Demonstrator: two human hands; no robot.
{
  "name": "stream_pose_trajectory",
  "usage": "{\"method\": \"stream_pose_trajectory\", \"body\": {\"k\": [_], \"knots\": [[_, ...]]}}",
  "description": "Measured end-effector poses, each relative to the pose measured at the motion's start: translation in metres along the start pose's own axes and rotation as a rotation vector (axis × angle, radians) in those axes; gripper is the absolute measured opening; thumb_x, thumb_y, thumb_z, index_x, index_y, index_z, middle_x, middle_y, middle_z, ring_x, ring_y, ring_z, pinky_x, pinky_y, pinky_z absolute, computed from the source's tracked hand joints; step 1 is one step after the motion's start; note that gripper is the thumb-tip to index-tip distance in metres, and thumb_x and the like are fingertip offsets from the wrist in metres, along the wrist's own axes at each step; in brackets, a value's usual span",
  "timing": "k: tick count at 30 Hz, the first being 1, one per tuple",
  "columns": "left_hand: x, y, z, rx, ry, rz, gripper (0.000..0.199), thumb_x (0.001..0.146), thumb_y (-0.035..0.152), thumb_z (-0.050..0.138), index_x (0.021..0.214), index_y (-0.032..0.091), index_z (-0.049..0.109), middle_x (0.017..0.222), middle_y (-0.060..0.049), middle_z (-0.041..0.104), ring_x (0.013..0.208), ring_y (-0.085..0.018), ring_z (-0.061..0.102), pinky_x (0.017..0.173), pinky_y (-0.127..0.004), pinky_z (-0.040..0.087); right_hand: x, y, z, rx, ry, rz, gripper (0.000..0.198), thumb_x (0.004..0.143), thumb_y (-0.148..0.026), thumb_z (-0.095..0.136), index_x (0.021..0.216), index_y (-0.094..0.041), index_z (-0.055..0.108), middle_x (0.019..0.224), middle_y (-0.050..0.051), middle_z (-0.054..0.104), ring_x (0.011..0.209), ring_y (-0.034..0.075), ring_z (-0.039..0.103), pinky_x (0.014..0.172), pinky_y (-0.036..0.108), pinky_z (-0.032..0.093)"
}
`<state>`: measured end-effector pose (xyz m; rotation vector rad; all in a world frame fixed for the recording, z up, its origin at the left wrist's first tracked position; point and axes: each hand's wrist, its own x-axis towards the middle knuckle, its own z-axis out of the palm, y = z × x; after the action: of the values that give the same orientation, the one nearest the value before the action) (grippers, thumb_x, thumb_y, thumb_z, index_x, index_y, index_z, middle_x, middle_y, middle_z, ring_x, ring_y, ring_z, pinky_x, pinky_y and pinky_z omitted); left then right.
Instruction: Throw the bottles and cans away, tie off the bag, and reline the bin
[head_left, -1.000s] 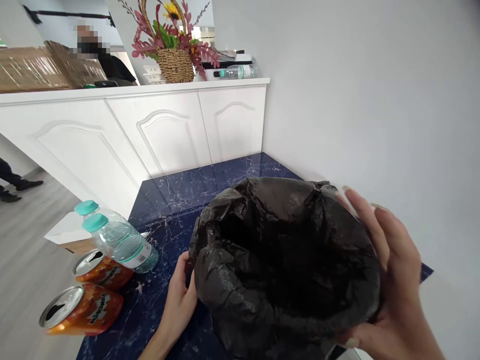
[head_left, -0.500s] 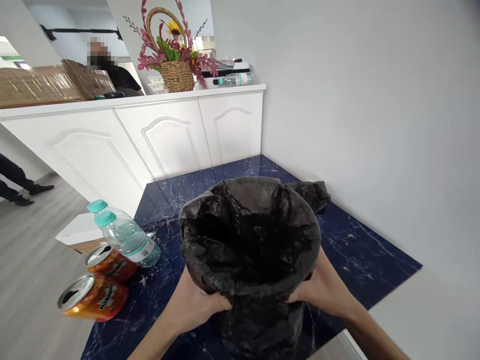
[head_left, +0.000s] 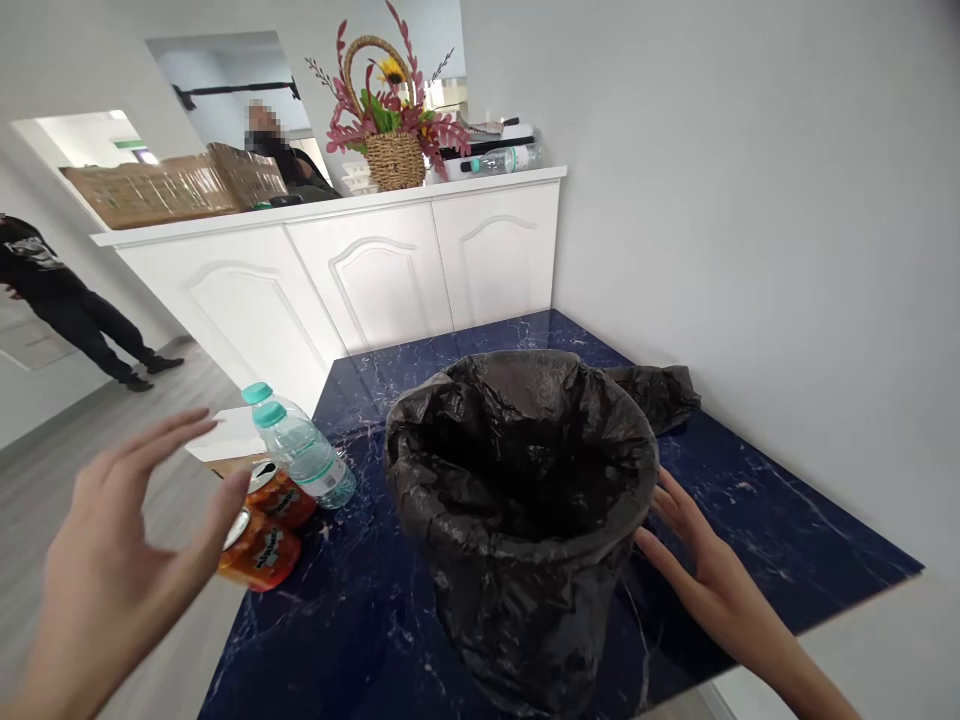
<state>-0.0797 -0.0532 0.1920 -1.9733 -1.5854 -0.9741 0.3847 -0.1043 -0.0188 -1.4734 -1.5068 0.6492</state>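
A trash bin [head_left: 525, 600] lined with a black plastic bag stands on the dark blue marbled table, its mouth facing up and the bag folded over its rim. My right hand [head_left: 697, 560] is at the bin's right side, fingers apart, the tips at or just beside the bag. On the left, my left hand [head_left: 127, 540] is raised with fingers spread and holds nothing. Beyond it stand two orange soda cans, a front can [head_left: 262, 550] and a rear can [head_left: 281, 495], with a clear water bottle [head_left: 307, 455] and a second bottle [head_left: 257, 393], both teal-capped.
Crumpled black plastic [head_left: 660, 395] lies behind the bin by the wall. A white box [head_left: 232, 437] sits past the table's left edge. White cabinets [head_left: 375, 280] carry a flower basket [head_left: 395, 160] and a cardboard box [head_left: 165, 190]. Two people are in the background.
Both hands were gripping the bin's sides. My left hand has let go and moved left toward the cans; my right hand has loosened. The view has shifted left.
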Motion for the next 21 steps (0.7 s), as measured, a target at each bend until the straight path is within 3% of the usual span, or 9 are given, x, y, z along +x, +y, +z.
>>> {"method": "stream_pose_trajectory", "body": {"k": [3, 5, 8, 10, 14, 18, 21], "knots": [[0.028, -0.016, 0.009, 0.160, -0.095, 0.085, 0.057, 0.106, 0.058, 0.048, 0.141, 0.016, 0.064, 0.142, -0.021, 0.068, 0.147, -0.042, 0.054, 0.122, -0.062, 0.040, 0.001, 0.016, 0.000, -0.185, 0.075, 0.053, 0.075, 0.106, -0.062, 0.053, 0.171, -0.034, 0.029, 0.167, 0.010, 0.052, 0.153, 0.038, 0.051, 0.114, 0.056, 0.056], [0.037, -0.028, 0.020, 0.247, -0.137, 0.149, 0.058, 0.108, 0.057, 0.043, 0.139, 0.014, 0.067, 0.137, -0.022, 0.072, 0.150, -0.041, 0.052, 0.122, -0.062, 0.039, 0.000, 0.024, 0.003, -0.247, 0.091, 0.056, 0.069, 0.106, -0.063, 0.051, 0.167, -0.032, 0.038, 0.165, 0.010, 0.055, 0.149, 0.039, 0.055, 0.111, 0.056, 0.058], [0.038, -0.043, 0.034, 0.317, -0.137, 0.192, 0.055, 0.109, 0.056, 0.043, 0.134, 0.016, 0.071, 0.135, -0.020, 0.073, 0.151, -0.039, 0.052, 0.121, -0.058, 0.040, -0.002, 0.029, 0.009, -0.283, 0.075, 0.017, 0.063, 0.108, -0.059, 0.048, 0.165, -0.033, 0.041, 0.164, 0.009, 0.056, 0.147, 0.037, 0.058, 0.113, 0.056, 0.058], [0.034, -0.045, 0.039, 0.300, -0.146, 0.184, 0.052, 0.108, 0.056, 0.045, 0.130, 0.017, 0.073, 0.136, -0.018, 0.074, 0.142, -0.038, 0.061, 0.115, -0.052, 0.047, -0.003, 0.030, 0.013, -0.316, 0.067, -0.038, 0.061, 0.109, -0.055, 0.046, 0.165, -0.033, 0.039, 0.164, 0.009, 0.055, 0.148, 0.035, 0.057, 0.116, 0.056, 0.055], [0.029, -0.030, 0.041, 0.227, -0.176, 0.088, 0.053, 0.104, 0.065, 0.050, 0.128, 0.022, 0.068, 0.128, -0.010, 0.078, 0.113, -0.034, 0.075, 0.092, -0.039, 0.055, -0.004, 0.035, 0.018, -0.386, 0.072, -0.122, 0.056, 0.110, -0.052, 0.045, 0.163, -0.034, 0.042, 0.164, 0.008, 0.056, 0.150, 0.034, 0.055, 0.120, 0.058, 0.052], [0.033, -0.009, 0.045, 0.211, -0.212, -0.036, 0.055, 0.100, 0.073, 0.051, 0.123, 0.025, 0.062, 0.124, -0.005, 0.078, 0.090, -0.027, 0.076, 0.070, -0.031, 0.050, -0.004, 0.038, 0.018, -0.390, 0.076, -0.160, 0.052, 0.110, -0.050, 0.047, 0.160, -0.032, 0.046, 0.161, 0.010, 0.058, 0.149, 0.034, 0.056, 0.121, 0.059, 0.050], [0.038, 0.008, 0.047, 0.161, -0.238, -0.093, 0.046, 0.103, 0.068, 0.054, 0.121, 0.025, 0.058, 0.118, -0.003, 0.078, 0.086, -0.024, 0.077, 0.067, -0.027, 0.048, -0.004, 0.037, 0.018, -0.384, 0.087, -0.189, 0.050, 0.110, -0.047, 0.049, 0.157, -0.031, 0.048, 0.159, 0.011, 0.060, 0.148, 0.035, 0.057, 0.122, 0.060, 0.049]]}}
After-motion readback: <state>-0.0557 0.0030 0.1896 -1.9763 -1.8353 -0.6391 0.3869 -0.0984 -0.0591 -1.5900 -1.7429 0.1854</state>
